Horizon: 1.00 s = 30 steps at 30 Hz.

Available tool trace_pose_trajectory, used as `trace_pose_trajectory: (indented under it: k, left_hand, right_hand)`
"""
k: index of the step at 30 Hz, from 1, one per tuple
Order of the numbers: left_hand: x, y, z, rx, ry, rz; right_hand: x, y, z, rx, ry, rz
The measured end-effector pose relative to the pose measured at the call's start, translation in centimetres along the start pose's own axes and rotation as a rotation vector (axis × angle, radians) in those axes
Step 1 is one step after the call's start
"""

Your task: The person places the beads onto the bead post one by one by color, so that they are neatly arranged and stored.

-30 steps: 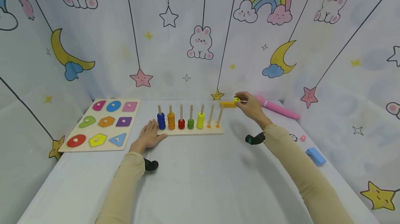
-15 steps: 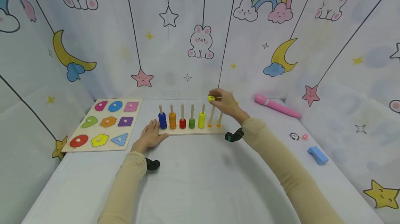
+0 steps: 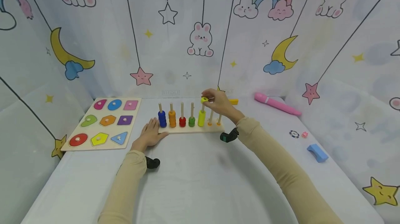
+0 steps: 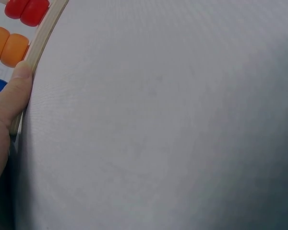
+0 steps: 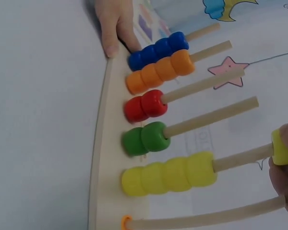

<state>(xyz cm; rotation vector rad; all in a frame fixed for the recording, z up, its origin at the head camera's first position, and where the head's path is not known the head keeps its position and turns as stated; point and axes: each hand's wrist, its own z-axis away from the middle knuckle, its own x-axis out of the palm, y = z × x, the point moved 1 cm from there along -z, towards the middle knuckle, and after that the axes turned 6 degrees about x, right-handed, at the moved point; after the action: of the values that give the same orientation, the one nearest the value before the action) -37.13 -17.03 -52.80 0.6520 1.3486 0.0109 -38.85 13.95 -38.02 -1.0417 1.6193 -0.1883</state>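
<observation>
Yellow bead [image 3: 204,100] pinched in your right hand [image 3: 220,103], fingertips [image 5: 284,140] clamped on its sides, bead sitting at the tip of the yellow peg [image 5: 240,157]. Judged light, hard and smooth, prob. painted wood: it could slip or roll if the pinch loosens, so hold by the rim and leave the centre hole free. Not fragile.

Peg board [image 3: 190,129], left to right: blue stack [image 3: 161,118], orange stack [image 3: 172,118], red pair [image 3: 182,122], green pair [image 3: 191,122], yellow stack [image 3: 201,118] of four. Last two pegs carry only an orange ring each at the base.

Left hand [image 3: 150,134] lies flat on the table [image 3: 200,175], fingers straight, thumb [image 4: 15,86] pressed against the board's near edge, gripping nothing.

Further out: shape puzzle [image 3: 101,122] at left, holding nine coloured pieces, all seated. Pink pen [image 3: 276,104] and blue block [image 3: 317,152] at right.
</observation>
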Motion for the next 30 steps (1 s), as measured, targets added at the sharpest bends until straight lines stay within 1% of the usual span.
trace_pose_trajectory:
  k: [5, 9, 14, 19, 23, 26, 28, 30]
  left_hand:
    - [0.2, 0.1, -0.2, -0.001, -0.008, -0.004]
    - [0.1, 0.3, -0.1, 0.004, -0.012, -0.006]
    - [-0.1, 0.7, 0.1, 0.005, -0.014, 0.004]
    - [-0.5, 1.1, 0.5, 0.012, -0.009, -0.012]
    - [-0.9, 1.6, 1.0, 0.030, -0.003, 0.007]
    - [-1.2, 1.8, 1.5, 0.043, -0.006, 0.006]
    - [-1.5, 1.9, 1.8, 0.051, -0.012, -0.007]
    - [-1.8, 2.2, 2.3, 0.056, -0.029, 0.001]
  right_hand:
    - [-0.2, 0.3, 0.4, 0.014, -0.007, 0.018]
    - [-0.5, 0.4, 0.7, 0.011, -0.005, 0.045]
    - [-0.9, 0.6, 0.7, 0.027, 0.006, 0.081]
    - [-1.2, 0.5, 0.9, 0.034, 0.026, 0.079]
    - [-1.5, 0.2, 1.4, 0.032, 0.033, 0.105]
    - [-1.8, -0.4, 1.9, 0.024, 0.010, 0.154]
    - [-2.1, -0.9, 2.3, 0.020, -0.022, 0.201]
    - [-2.3, -1.4, 3.0, 0.024, -0.060, 0.245]
